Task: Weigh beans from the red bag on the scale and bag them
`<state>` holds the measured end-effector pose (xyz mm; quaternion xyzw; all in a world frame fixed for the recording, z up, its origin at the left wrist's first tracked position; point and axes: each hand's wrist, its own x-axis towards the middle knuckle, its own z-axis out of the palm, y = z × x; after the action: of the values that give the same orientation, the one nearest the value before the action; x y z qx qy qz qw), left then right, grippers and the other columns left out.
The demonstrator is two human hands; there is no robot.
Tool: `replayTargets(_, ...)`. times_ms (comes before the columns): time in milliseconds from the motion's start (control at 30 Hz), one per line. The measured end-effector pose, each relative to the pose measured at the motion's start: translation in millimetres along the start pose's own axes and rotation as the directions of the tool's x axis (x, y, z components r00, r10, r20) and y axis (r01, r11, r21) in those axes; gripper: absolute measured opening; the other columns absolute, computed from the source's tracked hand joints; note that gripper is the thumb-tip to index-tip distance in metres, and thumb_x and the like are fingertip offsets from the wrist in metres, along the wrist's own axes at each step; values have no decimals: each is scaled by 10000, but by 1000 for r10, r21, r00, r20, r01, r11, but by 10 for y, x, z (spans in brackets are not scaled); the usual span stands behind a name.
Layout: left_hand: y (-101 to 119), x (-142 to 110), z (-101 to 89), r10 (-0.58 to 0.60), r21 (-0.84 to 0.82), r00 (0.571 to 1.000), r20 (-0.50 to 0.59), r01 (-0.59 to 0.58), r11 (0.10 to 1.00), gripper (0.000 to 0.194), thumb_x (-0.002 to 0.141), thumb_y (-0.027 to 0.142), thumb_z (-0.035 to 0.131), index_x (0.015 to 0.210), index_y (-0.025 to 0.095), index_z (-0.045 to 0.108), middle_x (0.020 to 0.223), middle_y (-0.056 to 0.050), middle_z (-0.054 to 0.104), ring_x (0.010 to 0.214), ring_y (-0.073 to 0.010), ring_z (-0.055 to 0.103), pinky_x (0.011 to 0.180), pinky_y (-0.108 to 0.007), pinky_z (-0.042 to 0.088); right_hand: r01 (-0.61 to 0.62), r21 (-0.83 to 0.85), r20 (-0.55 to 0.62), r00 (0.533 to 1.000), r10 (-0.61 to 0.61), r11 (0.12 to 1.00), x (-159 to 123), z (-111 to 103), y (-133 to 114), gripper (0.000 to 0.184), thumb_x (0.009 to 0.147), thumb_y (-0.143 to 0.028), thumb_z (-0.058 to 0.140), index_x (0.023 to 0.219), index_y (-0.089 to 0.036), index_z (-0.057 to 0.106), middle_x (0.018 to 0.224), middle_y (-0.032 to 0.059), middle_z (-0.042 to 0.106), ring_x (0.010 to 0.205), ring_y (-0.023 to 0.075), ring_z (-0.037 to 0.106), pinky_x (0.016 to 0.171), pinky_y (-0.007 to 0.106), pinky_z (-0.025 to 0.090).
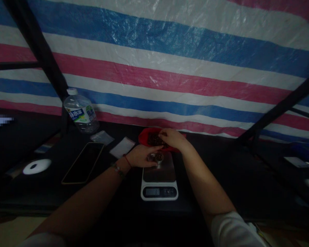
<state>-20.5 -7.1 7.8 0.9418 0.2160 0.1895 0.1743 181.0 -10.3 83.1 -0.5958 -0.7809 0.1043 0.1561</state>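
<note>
Tilted on its side, a small clear jar (158, 157) with brown bits in its mouth is gripped between the thumb and fingers of my left hand (141, 156). It is over the steel plate of a white kitchen scale (159, 187); whether it touches the plate I cannot tell. Behind the scale lies a red tray or bag (143, 137) holding a heap of dark brown, bean-like bits (154, 139). My right hand (172, 138) reaches into that heap with its fingertips pinched together; what is between them is too small to make out. The scale's display is too dark to read.
Left of my hands lie a phone (83, 163), small clear plastic bags (122, 147) and a white oval object (37, 166). A big clear plastic bottle (81, 111) stands behind them. Striped sheeting (157, 75) hangs at the back between dark metal posts (41, 51).
</note>
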Motion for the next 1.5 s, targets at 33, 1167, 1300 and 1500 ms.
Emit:
replayTargets(33,-22,-9,-4,10,-42,1000,-18,-11,999,853,705,514,692,1436,261,331,1201,-62,656,1073,-270,625,914,-370,474,11,-13,6,1000,-11,1000,-1,-4,14,234,895,-276,486,980,-183,683,969,68,707,854,183,634,729,250,418)
replayTargets(1167,-179,145,166,-183,-96,856,-484,156,983,871,695,302,686,1433,142,251,1317,-158,513,1175,-297,542,987,-421,461,159,272,113,974,-196,949,-19,142,-204,238,698,-63,523,856,-142,683,746,4,652,638,107,536,608,221,369)
replayTargets(1300,-173,160,152,-134,-62,875,-466,119,991,724,678,220,646,1345,134,378,1281,-144,535,1174,-290,531,1012,-435,432,188,207,107,971,-214,960,-37,111,-225,189,706,-69,517,781,-134,679,729,13,647,622,103,526,598,223,356)
replayTargets(1500,-88,156,116,-176,-125,850,-496,130,984,500,650,229,649,1125,153,514,1055,-99,614,982,-267,600,871,-405,494,195,244,81,972,-220,950,-29,149,-306,175,763,-93,505,766,-133,675,738,16,650,653,111,543,649,227,385)
